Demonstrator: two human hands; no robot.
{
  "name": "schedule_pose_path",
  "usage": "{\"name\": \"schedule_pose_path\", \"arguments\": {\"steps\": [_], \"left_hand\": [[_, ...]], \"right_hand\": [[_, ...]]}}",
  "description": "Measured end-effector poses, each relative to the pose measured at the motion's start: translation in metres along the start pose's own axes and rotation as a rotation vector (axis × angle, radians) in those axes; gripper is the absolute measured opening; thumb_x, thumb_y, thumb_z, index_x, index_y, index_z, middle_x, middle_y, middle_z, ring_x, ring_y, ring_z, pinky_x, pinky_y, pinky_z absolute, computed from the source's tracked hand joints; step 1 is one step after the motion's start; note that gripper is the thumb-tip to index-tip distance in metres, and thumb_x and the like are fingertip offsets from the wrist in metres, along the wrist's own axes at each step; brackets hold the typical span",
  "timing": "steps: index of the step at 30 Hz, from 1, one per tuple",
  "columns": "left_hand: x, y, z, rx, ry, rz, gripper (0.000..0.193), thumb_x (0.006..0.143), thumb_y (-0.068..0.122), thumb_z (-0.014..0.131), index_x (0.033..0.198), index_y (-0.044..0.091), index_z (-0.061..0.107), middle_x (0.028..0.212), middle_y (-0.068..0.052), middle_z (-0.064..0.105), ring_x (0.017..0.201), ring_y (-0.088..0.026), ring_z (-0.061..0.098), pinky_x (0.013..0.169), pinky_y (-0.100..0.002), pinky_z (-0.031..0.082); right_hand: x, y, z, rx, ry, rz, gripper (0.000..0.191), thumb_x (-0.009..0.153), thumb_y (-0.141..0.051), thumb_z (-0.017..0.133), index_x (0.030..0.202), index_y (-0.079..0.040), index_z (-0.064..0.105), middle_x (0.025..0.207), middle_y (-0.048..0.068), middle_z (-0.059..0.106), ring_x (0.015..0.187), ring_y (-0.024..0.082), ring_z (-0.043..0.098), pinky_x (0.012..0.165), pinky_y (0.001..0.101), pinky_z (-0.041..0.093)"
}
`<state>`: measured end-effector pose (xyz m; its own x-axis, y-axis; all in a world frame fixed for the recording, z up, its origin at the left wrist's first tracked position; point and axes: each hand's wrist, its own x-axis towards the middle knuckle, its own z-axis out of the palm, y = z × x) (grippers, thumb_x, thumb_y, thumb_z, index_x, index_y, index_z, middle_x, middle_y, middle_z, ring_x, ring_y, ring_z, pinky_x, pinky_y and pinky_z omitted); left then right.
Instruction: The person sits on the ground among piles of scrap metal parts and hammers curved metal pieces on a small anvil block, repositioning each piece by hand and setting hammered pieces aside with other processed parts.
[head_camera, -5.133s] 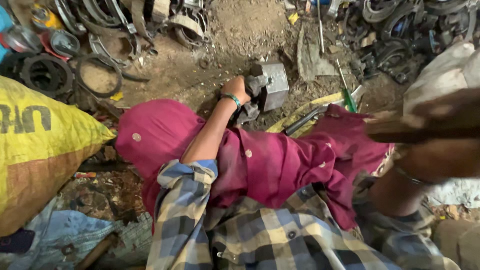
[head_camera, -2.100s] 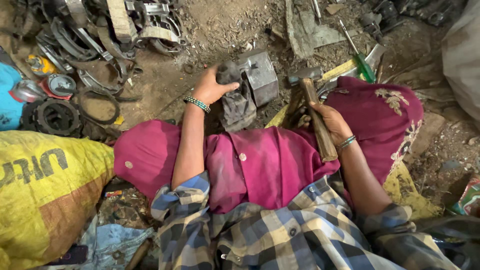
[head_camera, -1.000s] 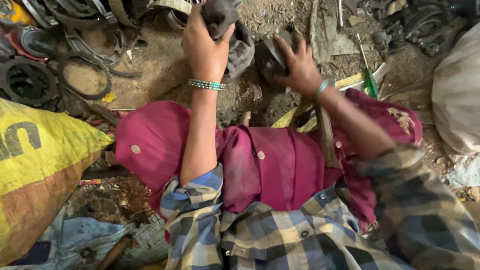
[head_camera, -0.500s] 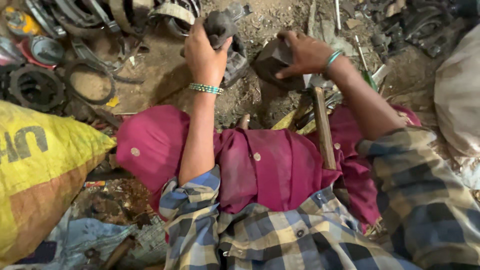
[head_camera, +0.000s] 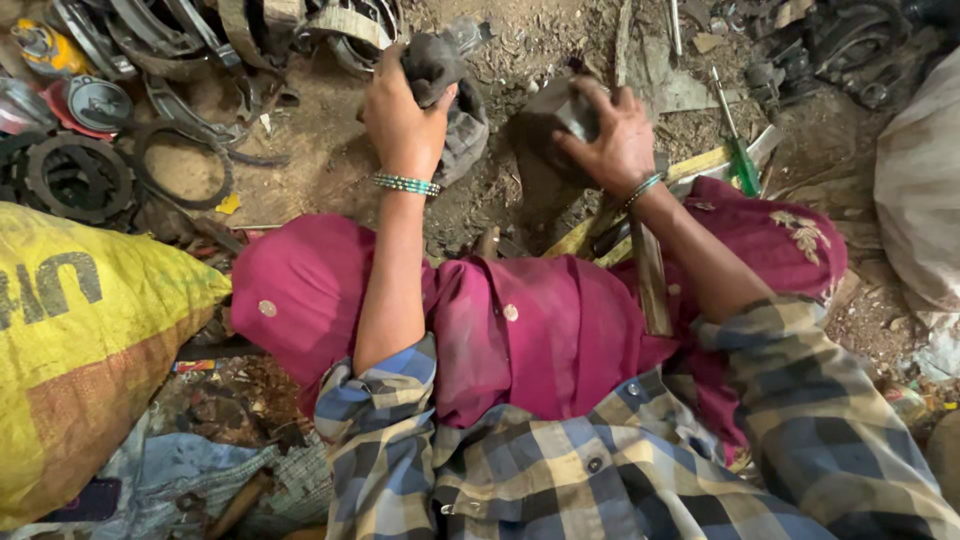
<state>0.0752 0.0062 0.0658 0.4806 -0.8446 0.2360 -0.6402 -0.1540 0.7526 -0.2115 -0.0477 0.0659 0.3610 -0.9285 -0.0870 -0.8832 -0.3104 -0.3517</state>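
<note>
My left hand (head_camera: 402, 120) grips a dark, grimy metal part (head_camera: 445, 85) and holds it up over the dirt ground. My right hand (head_camera: 612, 140) is closed on a second dark metal piece (head_camera: 560, 110) just to the right of it. A wooden tool handle (head_camera: 650, 280) lies across my maroon-clad lap (head_camera: 520, 330), below my right wrist. Both wrists wear green bead bangles, and checked sleeves cover my upper arms.
A yellow sack (head_camera: 90, 340) bulges at the left. Rings, discs and curved metal scrap (head_camera: 120, 150) are piled at the upper left. A green-handled screwdriver (head_camera: 735, 150) lies at the upper right near more dark scrap (head_camera: 850, 50). A pale sack (head_camera: 920, 190) stands at the right edge.
My right hand let go of the wooden-handled tool, which now rests on my lap, and took a metal piece. My left hand lifted the dark part off the ground.
</note>
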Motion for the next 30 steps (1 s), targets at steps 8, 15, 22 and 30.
{"name": "schedule_pose_path", "arguments": {"steps": [8,15,22,30], "left_hand": [[-0.001,0.007,-0.001,-0.002,0.053,0.033,0.067,0.072,0.026,0.096,0.122,0.003,0.058,0.116,-0.019,0.070,0.106,-0.042,0.066,0.089,-0.050,0.053],[0.006,0.004,-0.001,-0.012,0.057,0.036,0.063,0.074,0.025,0.096,0.119,0.003,0.058,0.113,-0.020,0.070,0.106,-0.043,0.064,0.092,-0.051,0.051],[0.012,0.005,-0.003,-0.041,0.163,0.065,0.063,0.074,0.021,0.095,0.120,0.002,0.057,0.113,-0.021,0.069,0.106,-0.045,0.063,0.091,-0.051,0.050],[0.009,0.010,0.000,-0.033,0.196,0.079,0.069,0.074,0.025,0.095,0.126,0.003,0.056,0.120,-0.019,0.066,0.110,-0.045,0.061,0.094,-0.051,0.050]], "right_hand": [[0.001,-0.008,0.017,-0.002,0.185,0.083,0.071,0.087,-0.047,0.086,0.147,-0.027,0.054,0.109,0.022,0.055,0.102,0.042,0.057,0.084,0.0531,0.050],[0.008,-0.020,0.006,-0.102,0.211,0.022,0.075,0.088,-0.046,0.085,0.150,-0.021,0.052,0.113,0.026,0.054,0.102,0.046,0.056,0.082,0.0552,0.048],[-0.015,-0.038,0.036,-0.084,0.063,-0.488,0.043,0.109,-0.012,0.061,0.152,-0.010,0.054,0.151,0.018,0.054,0.141,0.036,0.052,0.121,0.0442,0.045],[-0.036,-0.038,0.090,-0.363,-0.155,-0.918,0.044,0.085,-0.023,0.059,0.126,-0.013,0.068,0.145,0.014,0.054,0.137,0.031,0.045,0.111,0.0476,0.043]]}}
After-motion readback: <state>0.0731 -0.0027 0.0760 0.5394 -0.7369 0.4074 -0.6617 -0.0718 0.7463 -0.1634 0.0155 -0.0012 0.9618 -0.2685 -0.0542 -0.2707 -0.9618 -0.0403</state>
